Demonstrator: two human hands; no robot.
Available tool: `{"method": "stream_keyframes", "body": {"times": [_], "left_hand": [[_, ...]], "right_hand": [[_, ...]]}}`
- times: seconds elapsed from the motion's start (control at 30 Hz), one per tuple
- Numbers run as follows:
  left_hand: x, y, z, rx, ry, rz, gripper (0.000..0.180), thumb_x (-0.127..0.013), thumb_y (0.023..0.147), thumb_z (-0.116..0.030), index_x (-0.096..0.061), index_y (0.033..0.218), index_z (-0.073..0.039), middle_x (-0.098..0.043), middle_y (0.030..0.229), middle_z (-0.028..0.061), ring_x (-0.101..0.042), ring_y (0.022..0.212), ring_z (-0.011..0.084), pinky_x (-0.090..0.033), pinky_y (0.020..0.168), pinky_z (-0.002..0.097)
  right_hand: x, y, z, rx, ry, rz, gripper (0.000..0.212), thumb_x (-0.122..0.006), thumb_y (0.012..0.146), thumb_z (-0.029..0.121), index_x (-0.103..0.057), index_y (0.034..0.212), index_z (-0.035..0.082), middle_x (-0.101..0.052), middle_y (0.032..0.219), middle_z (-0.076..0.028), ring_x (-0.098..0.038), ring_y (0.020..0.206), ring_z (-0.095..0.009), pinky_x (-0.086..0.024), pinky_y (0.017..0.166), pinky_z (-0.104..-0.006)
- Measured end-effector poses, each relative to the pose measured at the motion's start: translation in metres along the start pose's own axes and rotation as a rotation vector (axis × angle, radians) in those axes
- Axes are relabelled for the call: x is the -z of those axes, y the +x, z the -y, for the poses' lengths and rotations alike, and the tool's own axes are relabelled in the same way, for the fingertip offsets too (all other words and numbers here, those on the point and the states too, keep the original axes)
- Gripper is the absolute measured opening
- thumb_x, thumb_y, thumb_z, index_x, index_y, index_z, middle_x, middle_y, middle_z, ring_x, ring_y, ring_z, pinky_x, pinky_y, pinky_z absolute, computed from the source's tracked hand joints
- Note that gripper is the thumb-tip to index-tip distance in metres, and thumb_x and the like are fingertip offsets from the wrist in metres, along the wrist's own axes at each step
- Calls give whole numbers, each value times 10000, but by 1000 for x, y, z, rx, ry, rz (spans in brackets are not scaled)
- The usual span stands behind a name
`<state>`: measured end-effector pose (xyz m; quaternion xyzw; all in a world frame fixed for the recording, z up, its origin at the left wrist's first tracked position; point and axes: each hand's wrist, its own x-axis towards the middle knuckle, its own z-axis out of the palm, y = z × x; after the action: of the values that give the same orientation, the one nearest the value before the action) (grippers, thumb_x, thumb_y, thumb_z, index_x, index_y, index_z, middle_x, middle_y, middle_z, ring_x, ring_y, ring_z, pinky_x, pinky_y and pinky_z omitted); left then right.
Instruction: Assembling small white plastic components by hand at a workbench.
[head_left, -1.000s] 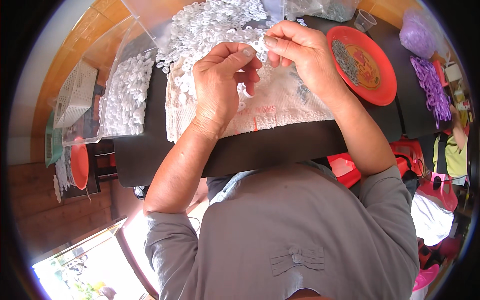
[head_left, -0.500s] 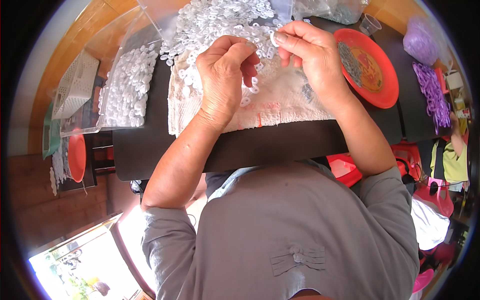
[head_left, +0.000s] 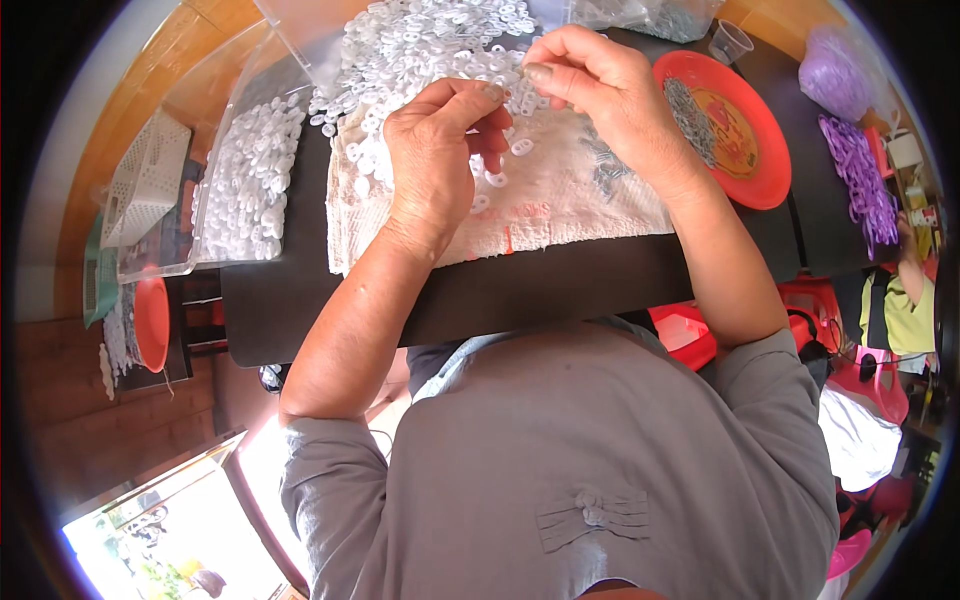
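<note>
My left hand (head_left: 435,140) is over the left part of a pale cloth (head_left: 590,225), thumb and index finger pressed together. Whatever is in that pinch is too small to make out. Higher and to the right, my right hand (head_left: 610,90) also pinches thumb against index finger, and I cannot tell what it holds. The fingertips of the two hands are a short gap apart. Beyond them spreads a heap of small white oval rings (head_left: 430,45). A few loose white rings (head_left: 522,147) lie on the cloth, near a little cluster of thin grey pieces (head_left: 608,165).
A clear bin (head_left: 250,180) of white rings is at left. At right are a red plate (head_left: 770,150) bearing grey pieces, a plastic cup (head_left: 730,42), a purple bundle (head_left: 862,190) and a purple-filled bag (head_left: 835,75). Another person's yellow-green sleeve (head_left: 910,320) shows far right.
My right hand has moved slightly left and up. The white ring that showed at its fingertips is no longer visible there. My left hand has shifted slightly left, still pinching.
</note>
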<state>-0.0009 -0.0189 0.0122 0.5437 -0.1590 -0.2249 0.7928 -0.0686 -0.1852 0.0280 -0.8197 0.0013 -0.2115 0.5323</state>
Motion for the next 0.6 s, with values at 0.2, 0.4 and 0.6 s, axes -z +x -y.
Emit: {"method": "stream_keyframes", "body": {"times": [0.2, 0.4, 0.6], "left_hand": [[-6, -4, 0, 11, 14, 25, 121, -637, 871, -84, -653, 879, 36, -642, 735, 102, -568, 569, 138, -447, 480, 262], [-3, -3, 2, 18, 62, 50, 125, -606, 910, -69, -618, 944, 51, -632, 762, 104, -568, 581, 139, -441, 483, 261], [-5, -9, 5, 20, -3, -19, 78, -606, 891, -35, -610, 872, 41, -609, 707, 76, -536, 546, 118, -410, 452, 249]], "right_hand": [[-1, 0, -8, 81, -56, 90, 77, -597, 916, 87, -602, 939, 14, -573, 784, 14, -517, 726, -62, -439, 659, -228], [-4, -5, -5, 52, -54, 68, 58, -575, 912, 62, -596, 901, 9, -557, 743, 15, -509, 688, -70, -424, 628, -227], [-22, -13, -6, 41, 101, 58, 65, -576, 908, 64, -611, 884, 14, -573, 742, 12, -525, 685, -64, -422, 612, -221]]}}
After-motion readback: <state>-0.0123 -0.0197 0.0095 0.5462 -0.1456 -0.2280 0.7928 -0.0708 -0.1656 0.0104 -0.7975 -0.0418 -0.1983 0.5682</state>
